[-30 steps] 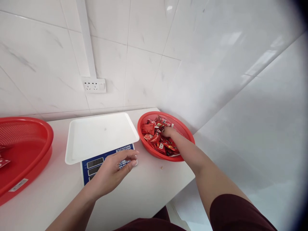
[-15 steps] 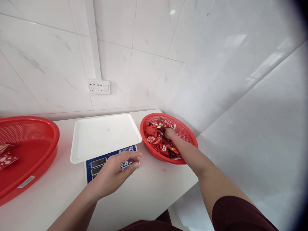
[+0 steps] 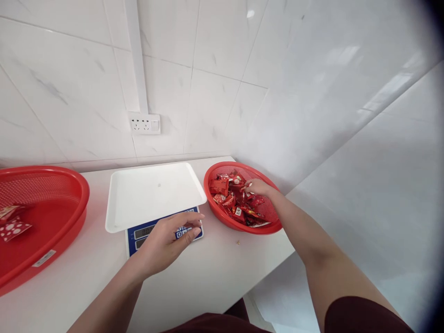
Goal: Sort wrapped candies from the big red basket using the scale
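Observation:
My right hand is over the red packets in the right red basket. Its fingers are bent at a packet, and it looks closed on one, partly hidden by the fingers. Above the blue keypad of a scale hovers my left hand, holding nothing, thumb and fingers apart and slightly curled. On the scale lies a bare white tray. The scale's display is partly covered by my left hand.
A larger red basket at the left holds a few red packets. A tiny crumb lies on the white table. Tiled walls with a socket rise behind and at the right.
My right hand has risen from among the packets and moved slightly right, showing more of its fingers. My left hand has barely moved. The view has shifted slightly.

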Action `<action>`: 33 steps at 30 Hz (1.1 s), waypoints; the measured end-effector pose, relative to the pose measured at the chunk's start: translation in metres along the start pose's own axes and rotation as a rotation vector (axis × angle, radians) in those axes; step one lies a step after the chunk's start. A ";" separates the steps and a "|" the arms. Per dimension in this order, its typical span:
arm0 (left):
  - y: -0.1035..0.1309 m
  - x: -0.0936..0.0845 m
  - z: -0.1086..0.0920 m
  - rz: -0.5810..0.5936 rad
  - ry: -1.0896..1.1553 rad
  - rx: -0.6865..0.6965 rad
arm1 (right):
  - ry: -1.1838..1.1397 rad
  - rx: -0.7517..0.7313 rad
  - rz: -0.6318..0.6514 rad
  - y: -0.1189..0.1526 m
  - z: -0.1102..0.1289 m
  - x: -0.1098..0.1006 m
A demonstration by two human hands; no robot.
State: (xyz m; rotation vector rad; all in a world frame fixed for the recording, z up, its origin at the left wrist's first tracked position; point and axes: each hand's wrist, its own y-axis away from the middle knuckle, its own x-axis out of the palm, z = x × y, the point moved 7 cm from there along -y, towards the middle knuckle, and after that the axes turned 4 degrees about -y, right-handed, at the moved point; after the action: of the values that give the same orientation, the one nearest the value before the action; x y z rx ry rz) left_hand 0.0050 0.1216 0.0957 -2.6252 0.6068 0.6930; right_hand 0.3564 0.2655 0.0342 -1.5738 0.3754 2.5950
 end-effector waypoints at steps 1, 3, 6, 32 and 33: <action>-0.001 0.001 0.000 0.003 0.003 -0.002 | -0.069 0.010 0.010 0.005 -0.002 -0.005; -0.002 0.004 0.002 0.018 0.022 -0.011 | -0.221 0.039 0.039 0.015 -0.005 -0.010; -0.004 0.012 0.003 0.048 0.074 -0.020 | -0.420 0.081 0.025 0.027 -0.010 -0.012; 0.007 0.046 0.049 -0.224 1.483 -0.544 | -0.275 -0.736 0.097 0.193 0.218 0.088; 0.008 0.045 0.049 -0.211 1.491 -0.528 | -0.289 -0.738 0.130 0.194 0.217 0.086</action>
State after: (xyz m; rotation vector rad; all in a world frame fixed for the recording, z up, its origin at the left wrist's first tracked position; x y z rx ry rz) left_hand 0.0180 0.1223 0.0296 -3.2037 0.4522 -1.5231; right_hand 0.0910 0.1280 0.0856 -1.2889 -0.5883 3.2097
